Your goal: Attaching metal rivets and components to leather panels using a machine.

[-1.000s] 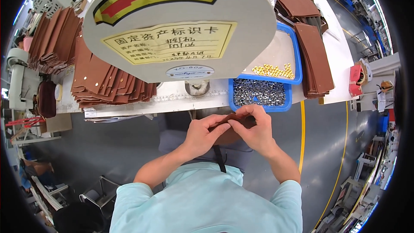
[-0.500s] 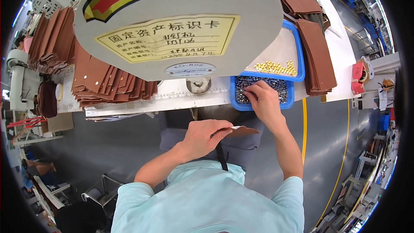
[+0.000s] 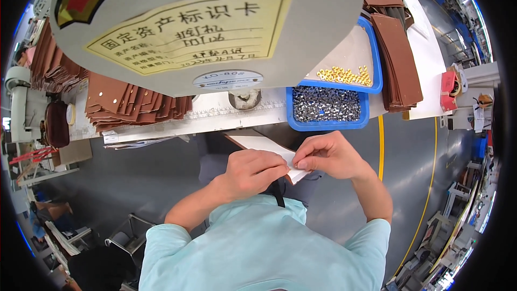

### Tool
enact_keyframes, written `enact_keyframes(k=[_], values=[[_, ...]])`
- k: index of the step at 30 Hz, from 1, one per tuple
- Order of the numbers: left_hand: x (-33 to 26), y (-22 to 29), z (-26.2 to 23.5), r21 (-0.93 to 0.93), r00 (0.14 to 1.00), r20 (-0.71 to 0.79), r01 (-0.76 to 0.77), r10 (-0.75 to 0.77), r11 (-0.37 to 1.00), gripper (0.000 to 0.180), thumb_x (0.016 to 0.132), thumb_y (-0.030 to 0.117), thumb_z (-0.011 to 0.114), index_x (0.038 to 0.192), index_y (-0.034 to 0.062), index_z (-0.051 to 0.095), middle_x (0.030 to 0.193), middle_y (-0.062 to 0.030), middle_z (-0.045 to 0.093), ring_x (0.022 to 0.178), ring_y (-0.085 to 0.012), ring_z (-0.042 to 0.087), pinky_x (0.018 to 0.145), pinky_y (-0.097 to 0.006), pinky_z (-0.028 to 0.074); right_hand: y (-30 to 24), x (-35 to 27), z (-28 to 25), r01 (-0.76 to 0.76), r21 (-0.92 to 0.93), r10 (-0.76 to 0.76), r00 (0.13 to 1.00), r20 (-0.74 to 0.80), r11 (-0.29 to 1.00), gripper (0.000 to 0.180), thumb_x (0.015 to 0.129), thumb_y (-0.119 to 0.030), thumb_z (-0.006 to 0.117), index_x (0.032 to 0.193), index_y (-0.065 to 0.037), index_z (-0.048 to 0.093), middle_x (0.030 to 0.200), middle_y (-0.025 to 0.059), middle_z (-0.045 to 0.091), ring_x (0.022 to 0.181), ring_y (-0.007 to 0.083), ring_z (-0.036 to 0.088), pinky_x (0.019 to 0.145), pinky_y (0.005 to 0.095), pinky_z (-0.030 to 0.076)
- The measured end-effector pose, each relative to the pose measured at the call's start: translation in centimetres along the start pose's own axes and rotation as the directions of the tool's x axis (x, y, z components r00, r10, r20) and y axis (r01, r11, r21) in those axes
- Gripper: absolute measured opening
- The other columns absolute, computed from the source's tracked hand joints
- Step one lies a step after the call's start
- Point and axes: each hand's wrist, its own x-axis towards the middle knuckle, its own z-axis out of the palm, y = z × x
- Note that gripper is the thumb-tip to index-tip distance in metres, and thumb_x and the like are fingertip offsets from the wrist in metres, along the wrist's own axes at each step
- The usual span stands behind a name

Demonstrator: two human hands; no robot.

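Over my lap, my left hand (image 3: 252,171) grips a brown leather piece (image 3: 260,141), its white backing turned up and one corner pointing toward me. My right hand (image 3: 333,156) meets it at the near right end, thumb and fingertips pinched together against the white side. Whatever sits in that pinch is too small and covered to make out. Just beyond the right hand, a small blue tray (image 3: 298,125) holds many silver metal rivets (image 3: 328,105). Behind it, a larger blue tray (image 3: 378,67) carries gold-coloured eyelets (image 3: 344,75) on a pale base.
A large white machine head (image 3: 318,27) hangs over the bench (image 3: 215,121), above a round metal fitting (image 3: 245,99). Stacked brown leather pieces lie left (image 3: 132,108) and right (image 3: 396,59). A red holder (image 3: 448,91) stands at the far right.
My right hand has left the silver rivets and come down to the leather piece. The piece has been turned so its white side shows. My view has shifted slightly.
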Motion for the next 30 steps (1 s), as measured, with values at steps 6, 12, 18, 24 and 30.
enact_keyframes(k=[6, 12, 18, 24, 30], values=[[-0.2, 0.0, 0.0, 0.035, 0.998, -0.012, -0.058, 0.058, 0.998, 0.021, 0.07, 0.003, 0.081, 0.087, 0.0097, 0.072, 0.084, -0.002, 0.071, 0.075, -0.0186, 0.073, 0.059, -0.028, 0.059, 0.4, 0.4, 0.4, -0.162, 0.08, 0.151, 0.98, 0.126, 0.983, 0.01, 0.095, -0.006, 0.075, 0.101, 0.002, 0.076, 0.092, 0.002, 0.073, 0.079, 0.0061, 0.063, 0.069, 0.0223, 0.052], [-0.1, 0.2, -0.3, 0.044, 0.998, -0.004, -0.067, 0.067, 0.997, 0.021, 0.068, 0.003, 0.079, 0.086, 0.0103, 0.072, 0.084, -0.001, 0.071, 0.073, -0.0176, 0.072, 0.059, -0.028, 0.058, 1.0, 0.5, 0.4, -0.343, 0.25, 0.295, 0.932, 0.208, 0.906, 0.008, 0.093, -0.006, 0.076, 0.099, 0.0, 0.076, 0.089, 0.0021, 0.072, 0.077, 0.0057, 0.063, 0.066, 0.0208, 0.049], [-0.3, 0.5, -0.2, 0.065, 0.997, 0.005, -0.076, 0.076, 0.995, 0.02, 0.068, 0.004, 0.078, 0.086, 0.0104, 0.072, 0.084, -0.0013, 0.07, 0.072, -0.0171, 0.071, 0.057, -0.027, 0.057, 1.2, 0.3, 0.7, -0.353, 0.215, 0.316, 0.93, 0.19, 0.911, 0.007, 0.095, -0.006, 0.074, 0.098, 0.0, 0.075, 0.091, 0.0018, 0.073, 0.077, 0.0058, 0.063, 0.067, 0.0211, 0.05], [-0.2, 0.7, -0.1, 0.101, 0.995, -0.019, -0.091, 0.094, 0.991, 0.02, 0.065, 0.011, 0.076, 0.085, 0.0112, 0.072, 0.084, 0.0006, 0.067, 0.075, -0.0141, 0.069, 0.058, -0.026, 0.054, 0.6, -0.6, 1.3, -0.221, 0.174, 0.213, 0.975, 0.066, 0.96, 0.009, 0.099, -0.01, 0.071, 0.1, -0.001, 0.07, 0.098, 0.004, 0.074, 0.085, 0.0069, 0.066, 0.071, 0.0226, 0.052], [-0.2, 0.7, -0.1, 0.096, 0.997, -0.01, -0.081, 0.082, 0.992, 0.019, 0.065, 0.011, 0.076, 0.084, 0.0109, 0.072, 0.084, 0.0006, 0.068, 0.073, -0.0142, 0.069, 0.057, -0.026, 0.053, 0.4, -1.1, 1.4, -0.195, 0.187, 0.193, 0.981, 0.029, 0.963, 0.012, 0.1, -0.013, 0.07, 0.104, -0.001, 0.067, 0.103, 0.0068, 0.075, 0.094, 0.009, 0.068, 0.076, 0.0241, 0.054]])
